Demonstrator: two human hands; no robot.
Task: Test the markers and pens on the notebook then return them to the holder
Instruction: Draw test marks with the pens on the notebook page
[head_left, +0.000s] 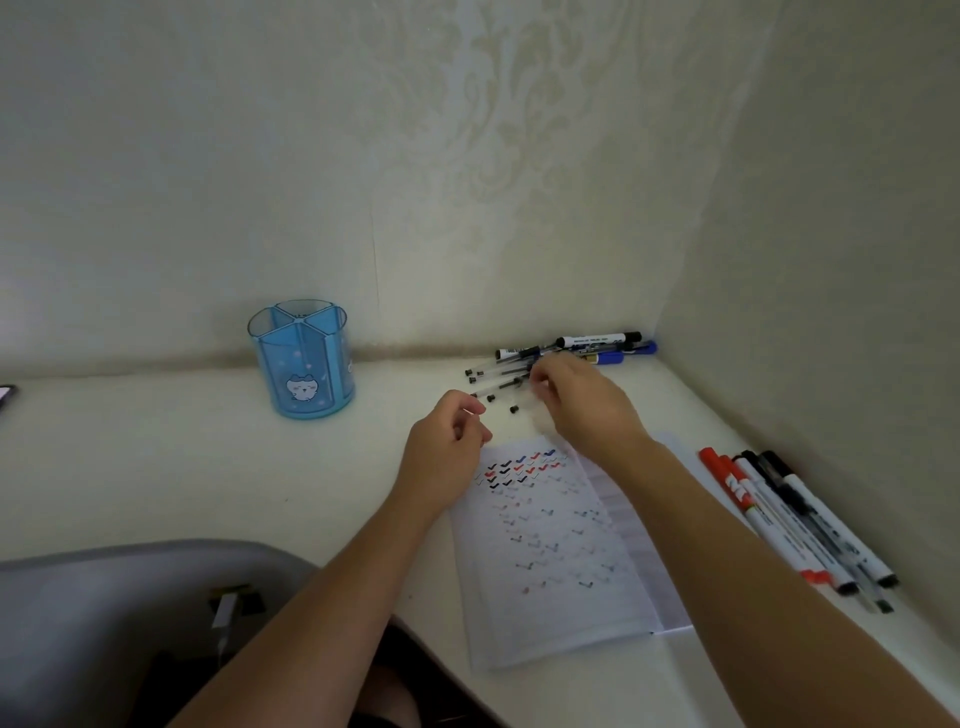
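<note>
The clear pens (498, 371) lie fanned just beyond the notebook's (550, 545) far edge, long axes running roughly left to right. The right hand (582, 400) is nearer, its fingers (537, 376) curled down at the barrels; blur hides whether they pinch one. The left hand (447, 441), loosely curled with nothing seen in it, is at the notebook's far left corner. The holder (304, 358) stands well left on the pale worktop (156, 467), in a wall corner.

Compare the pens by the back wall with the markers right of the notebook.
The back pile is crossed and fanned, mostly thin pens plus blue markers; the right row lies near parallel, red and black markers. The right hand is at the back pile; nothing touches the right row. Both lie outside the holder.
</note>
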